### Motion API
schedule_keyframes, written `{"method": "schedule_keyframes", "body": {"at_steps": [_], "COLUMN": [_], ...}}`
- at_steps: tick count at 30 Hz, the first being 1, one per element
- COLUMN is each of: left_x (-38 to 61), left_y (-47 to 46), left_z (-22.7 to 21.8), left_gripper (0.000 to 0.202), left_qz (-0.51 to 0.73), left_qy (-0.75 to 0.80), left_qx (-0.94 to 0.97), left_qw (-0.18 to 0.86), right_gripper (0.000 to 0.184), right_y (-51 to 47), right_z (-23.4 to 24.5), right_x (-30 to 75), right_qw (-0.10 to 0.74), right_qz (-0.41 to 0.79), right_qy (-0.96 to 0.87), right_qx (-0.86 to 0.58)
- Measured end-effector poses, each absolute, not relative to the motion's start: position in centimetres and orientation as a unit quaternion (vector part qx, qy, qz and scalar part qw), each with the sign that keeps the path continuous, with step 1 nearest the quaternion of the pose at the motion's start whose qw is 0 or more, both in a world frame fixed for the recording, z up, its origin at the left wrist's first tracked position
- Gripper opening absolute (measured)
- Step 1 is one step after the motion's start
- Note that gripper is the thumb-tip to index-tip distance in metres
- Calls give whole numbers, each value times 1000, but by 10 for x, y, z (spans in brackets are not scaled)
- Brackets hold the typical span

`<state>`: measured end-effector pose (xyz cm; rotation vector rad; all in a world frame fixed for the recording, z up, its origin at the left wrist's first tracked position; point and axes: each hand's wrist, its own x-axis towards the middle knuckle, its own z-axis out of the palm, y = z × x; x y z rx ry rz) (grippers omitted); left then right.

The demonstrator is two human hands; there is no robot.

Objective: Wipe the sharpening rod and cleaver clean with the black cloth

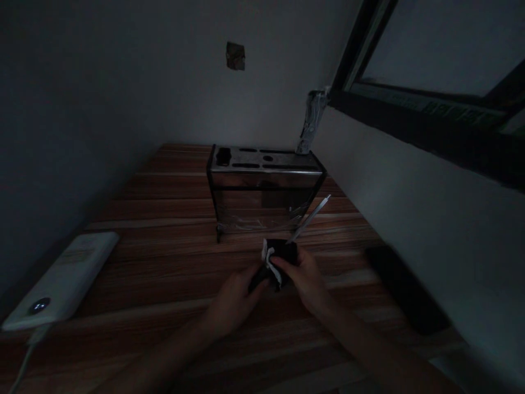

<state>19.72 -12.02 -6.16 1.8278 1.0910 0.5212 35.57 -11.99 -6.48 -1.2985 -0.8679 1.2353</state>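
Observation:
Low over the wooden tabletop, my left hand (232, 301) is closed around the dark handle of what looks like a knife (309, 218). Its narrow metal end points up and to the right. A black cloth (289, 253) with a ragged white edge is folded around the middle of the knife and hides that part. My right hand (307, 279) pinches the cloth against it, thumb on top. Just beyond stands a metal knife rack (283, 160) with slots in its top and black side legs. Dim light blurs the finer detail.
A white power bank (77, 268) with a cable (25, 364) lies at the left. To the right, a dark flat object (406, 290), perhaps a phone, lies by the wall. A window frame (410, 126) juts in above. Walls border the wooden tabletop (164, 257).

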Motion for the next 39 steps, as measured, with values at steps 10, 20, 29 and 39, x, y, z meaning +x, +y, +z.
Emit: {"method": "schedule_keyframes", "body": {"at_steps": [10, 20, 29, 39], "left_x": [197, 197, 198, 198], "left_y": [-121, -121, -121, -120], "left_z": [-64, -65, -62, -61], "left_gripper": [26, 23, 27, 23], "left_qz": [212, 218, 217, 208], "left_qy": [440, 437, 436, 433], "left_qx": [744, 746, 748, 752], "left_qw": [455, 453, 451, 451], "right_gripper": [30, 26, 26, 23], "right_y": [-120, -120, -119, -117], "right_z": [-60, -58, -59, -56], "right_x": [358, 359, 363, 370], "right_qw": [530, 536, 532, 562], "right_qz": [526, 501, 516, 502], "right_qy": [-373, -392, -403, -392], "right_qx": [-551, -555, -536, -527]}}
